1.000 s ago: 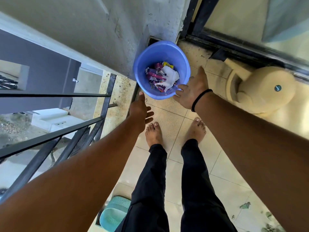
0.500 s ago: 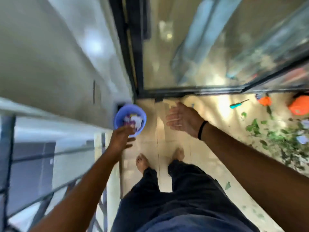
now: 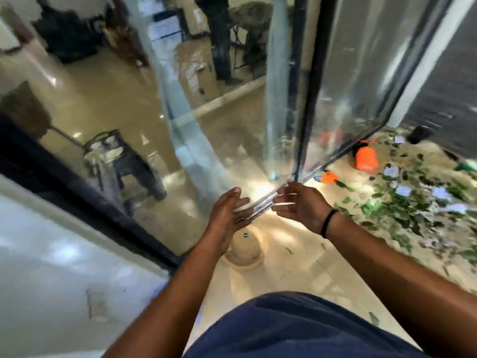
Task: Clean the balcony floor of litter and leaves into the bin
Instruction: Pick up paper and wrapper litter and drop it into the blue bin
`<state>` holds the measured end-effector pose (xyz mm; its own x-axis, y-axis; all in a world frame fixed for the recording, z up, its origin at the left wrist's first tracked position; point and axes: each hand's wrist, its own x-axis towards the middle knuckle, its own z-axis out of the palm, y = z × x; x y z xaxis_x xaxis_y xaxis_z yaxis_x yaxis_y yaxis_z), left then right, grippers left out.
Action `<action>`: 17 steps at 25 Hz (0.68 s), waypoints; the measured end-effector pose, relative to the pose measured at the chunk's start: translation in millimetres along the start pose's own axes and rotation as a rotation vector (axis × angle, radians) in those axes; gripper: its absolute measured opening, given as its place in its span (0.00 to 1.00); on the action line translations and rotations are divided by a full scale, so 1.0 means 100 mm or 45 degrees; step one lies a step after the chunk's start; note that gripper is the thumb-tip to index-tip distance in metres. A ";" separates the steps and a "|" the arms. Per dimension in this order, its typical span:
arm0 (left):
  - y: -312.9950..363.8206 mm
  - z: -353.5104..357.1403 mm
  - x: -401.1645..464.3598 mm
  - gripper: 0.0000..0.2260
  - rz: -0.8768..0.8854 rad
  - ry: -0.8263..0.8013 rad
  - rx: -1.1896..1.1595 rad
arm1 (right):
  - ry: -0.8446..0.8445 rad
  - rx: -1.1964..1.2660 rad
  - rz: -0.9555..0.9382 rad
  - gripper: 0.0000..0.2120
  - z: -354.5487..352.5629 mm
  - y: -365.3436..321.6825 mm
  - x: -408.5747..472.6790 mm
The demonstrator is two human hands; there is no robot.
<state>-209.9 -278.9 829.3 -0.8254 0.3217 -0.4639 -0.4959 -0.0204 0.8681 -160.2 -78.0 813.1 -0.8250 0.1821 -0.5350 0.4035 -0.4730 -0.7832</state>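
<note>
Green leaves and white paper scraps are lying scattered over the tiled floor to the person's right, well apart from both hands. A few stray bits are sitting nearer, on the tiles below the right forearm. The bin is not showing in this view, so its place cannot be told.

The left hand and right hand are hovering in front of the body, palms turned toward each other, fingers straight and loosely spread, holding nothing. Between and beyond them the glass door is running along the balcony's edge, and a cream bulb-shaped object (its purpose is unclear) is standing on the floor just below the left hand. An orange item is lying near the door track, farther off.

Judging by the mess, most of the picking up is waiting to be done. Risks from here: leaves are light and ragged, so a loose handful is likely to be shedding pieces on the way to the bin; smaller scraps may be getting missed against the pale tiles; and bare hands working close to the door track could be catching on its edge.
</note>
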 end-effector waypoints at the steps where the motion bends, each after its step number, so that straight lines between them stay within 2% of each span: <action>1: -0.01 0.38 0.04 0.14 -0.010 -0.066 0.034 | 0.057 0.069 -0.005 0.16 -0.33 0.01 -0.05; 5: -0.27 1.64 0.13 0.24 -0.190 -0.266 0.121 | 0.322 0.343 -0.017 0.18 -1.53 0.12 -0.33; 11: -0.66 2.76 0.34 0.34 -0.360 -0.466 0.353 | 0.710 0.797 -0.057 0.19 -2.88 0.28 -0.84; 17: -0.96 3.69 0.97 0.33 -0.477 -0.556 0.541 | 0.928 1.022 -0.068 0.18 -4.05 0.26 -1.07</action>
<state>-142.9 103.7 765.6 -0.3925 0.5865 -0.7085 -0.5037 0.5075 0.6991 99.0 239.1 721.6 -0.2932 0.5620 -0.7734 -0.2211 -0.8269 -0.5171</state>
